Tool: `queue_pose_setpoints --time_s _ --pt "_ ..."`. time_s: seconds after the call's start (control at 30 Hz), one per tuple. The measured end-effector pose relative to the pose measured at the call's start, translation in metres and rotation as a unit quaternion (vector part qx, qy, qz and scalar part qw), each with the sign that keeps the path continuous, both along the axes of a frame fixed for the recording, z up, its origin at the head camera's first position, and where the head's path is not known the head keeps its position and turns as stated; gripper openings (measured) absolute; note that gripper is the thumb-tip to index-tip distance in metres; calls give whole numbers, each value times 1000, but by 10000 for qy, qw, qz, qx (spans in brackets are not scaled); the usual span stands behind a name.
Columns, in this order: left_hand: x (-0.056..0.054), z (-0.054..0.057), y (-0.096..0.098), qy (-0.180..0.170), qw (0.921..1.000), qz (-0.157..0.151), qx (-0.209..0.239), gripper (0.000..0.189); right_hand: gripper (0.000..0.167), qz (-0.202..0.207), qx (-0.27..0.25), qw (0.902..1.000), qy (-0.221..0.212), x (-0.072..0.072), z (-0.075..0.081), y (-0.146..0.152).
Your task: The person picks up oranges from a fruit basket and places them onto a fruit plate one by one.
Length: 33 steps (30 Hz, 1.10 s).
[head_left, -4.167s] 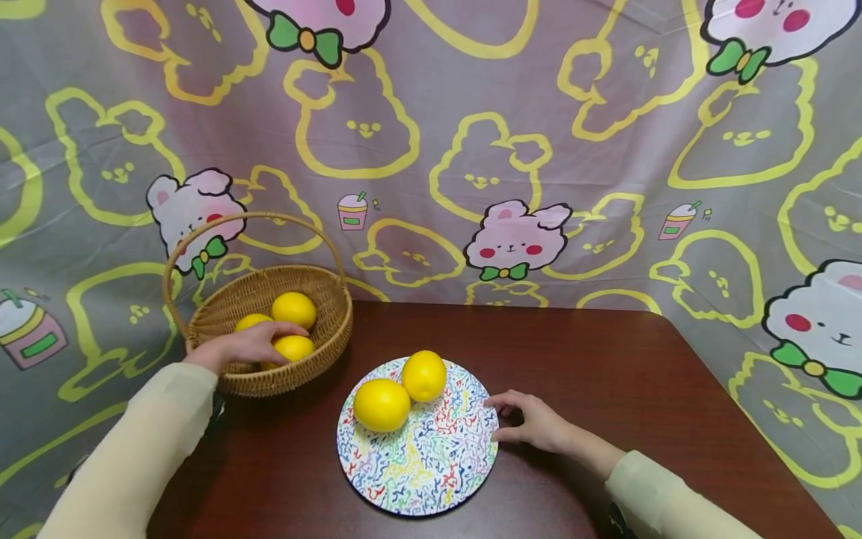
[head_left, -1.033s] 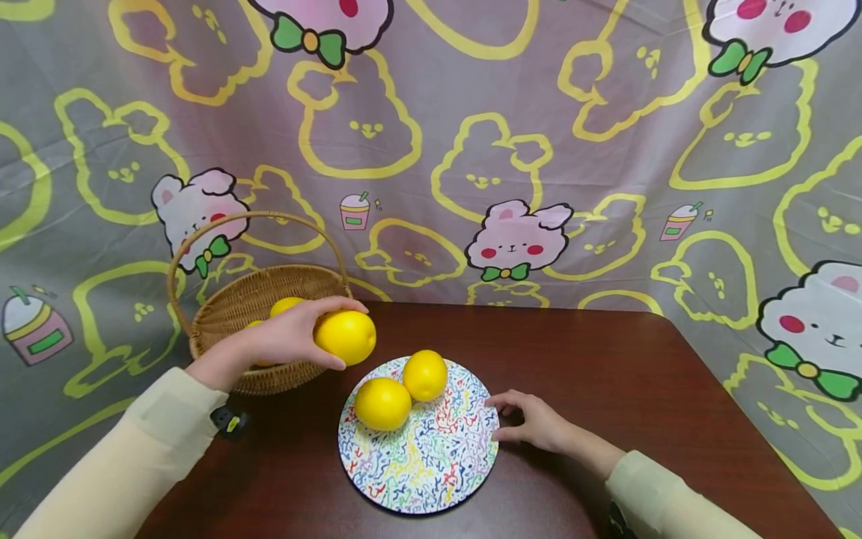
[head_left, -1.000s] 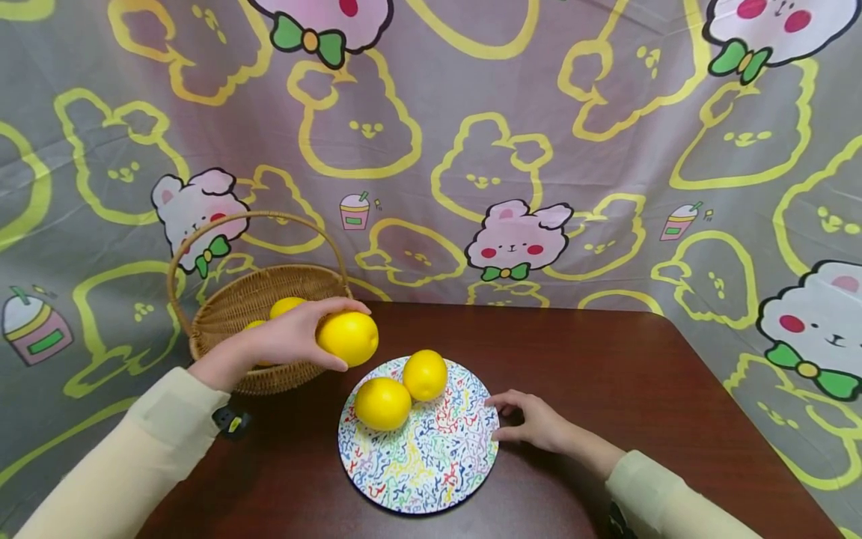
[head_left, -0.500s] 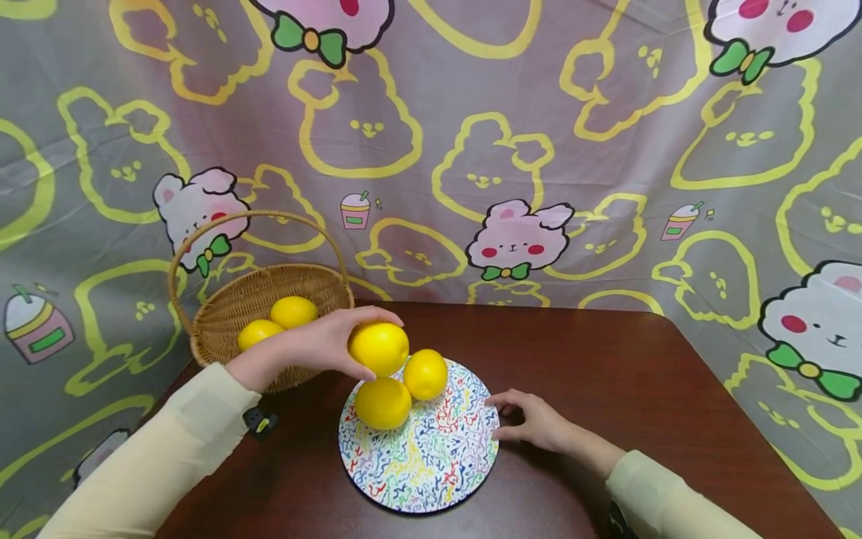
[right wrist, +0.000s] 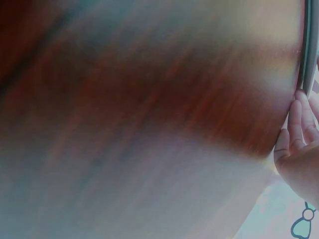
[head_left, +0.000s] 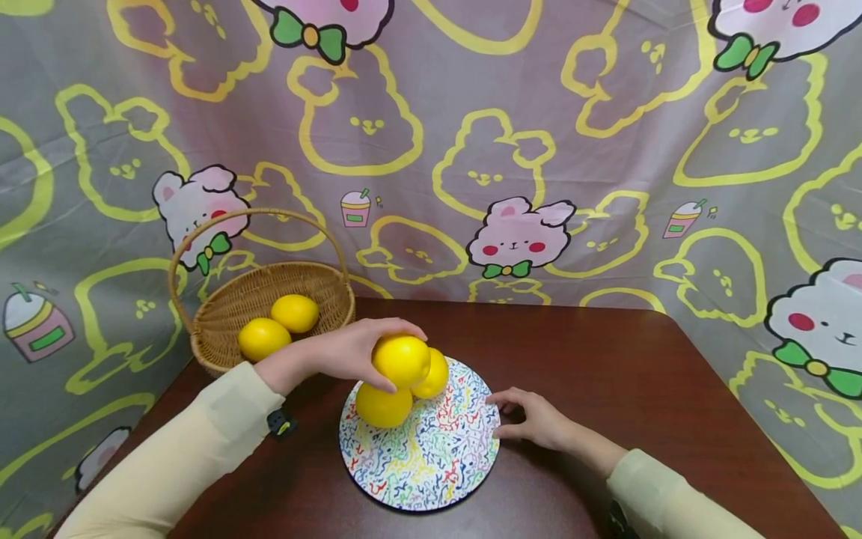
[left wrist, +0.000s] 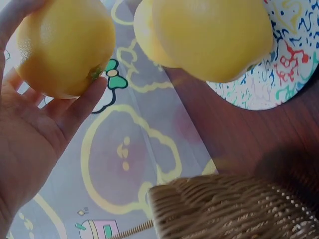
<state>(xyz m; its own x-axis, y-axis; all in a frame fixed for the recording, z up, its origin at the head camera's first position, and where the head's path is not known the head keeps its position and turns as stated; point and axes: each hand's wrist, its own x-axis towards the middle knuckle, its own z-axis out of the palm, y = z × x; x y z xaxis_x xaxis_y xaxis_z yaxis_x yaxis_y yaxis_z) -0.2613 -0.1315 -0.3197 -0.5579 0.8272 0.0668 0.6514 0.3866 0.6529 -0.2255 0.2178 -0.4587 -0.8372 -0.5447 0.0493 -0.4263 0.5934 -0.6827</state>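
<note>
My left hand (head_left: 343, 352) grips a yellow lemon (head_left: 402, 361) between thumb and fingers, over the back left of the round plate (head_left: 431, 471). In the left wrist view that lemon (left wrist: 65, 47) shows a small green stem spot. Two other lemons lie on the plate: one at the left (head_left: 384, 406), and one behind (head_left: 434, 374), partly hidden by the held lemon. My right hand (head_left: 539, 423) rests with relaxed, spread fingertips and thumb against the plate's right rim. The right wrist view shows its fingers at the plate's edge (right wrist: 308, 50).
A wicker basket (head_left: 229, 299) with a tall handle stands at the back left, holding two lemons (head_left: 279, 328). The left forearm passes in front of it. The dark wooden table (head_left: 572, 359) ends at a patterned cloth (head_left: 417, 105) behind and on both sides.
My left hand has taken a lemon out of the basket and carried it right, over the plate's back left. The right hand stays at the plate's rim.
</note>
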Motion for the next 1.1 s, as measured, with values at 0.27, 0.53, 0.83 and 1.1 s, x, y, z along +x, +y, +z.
queue_pose_setpoints --time_s 0.27,0.53,0.83,1.1 --pt "0 -5 14 82 9997 -204 -125 74 49 20 -15 10000 9 0 0 0" --pt "0 -10 27 177 9991 -124 -365 75 49 2 -16 10000 -18 -1 -1 0" --pt "2 -20 39 151 9983 -213 -518 75 50 1 -39 10000 40 0 -2 0" --pt "4 -30 52 179 9962 -389 -756 76 49 19 -69 10000 17 0 -1 0"
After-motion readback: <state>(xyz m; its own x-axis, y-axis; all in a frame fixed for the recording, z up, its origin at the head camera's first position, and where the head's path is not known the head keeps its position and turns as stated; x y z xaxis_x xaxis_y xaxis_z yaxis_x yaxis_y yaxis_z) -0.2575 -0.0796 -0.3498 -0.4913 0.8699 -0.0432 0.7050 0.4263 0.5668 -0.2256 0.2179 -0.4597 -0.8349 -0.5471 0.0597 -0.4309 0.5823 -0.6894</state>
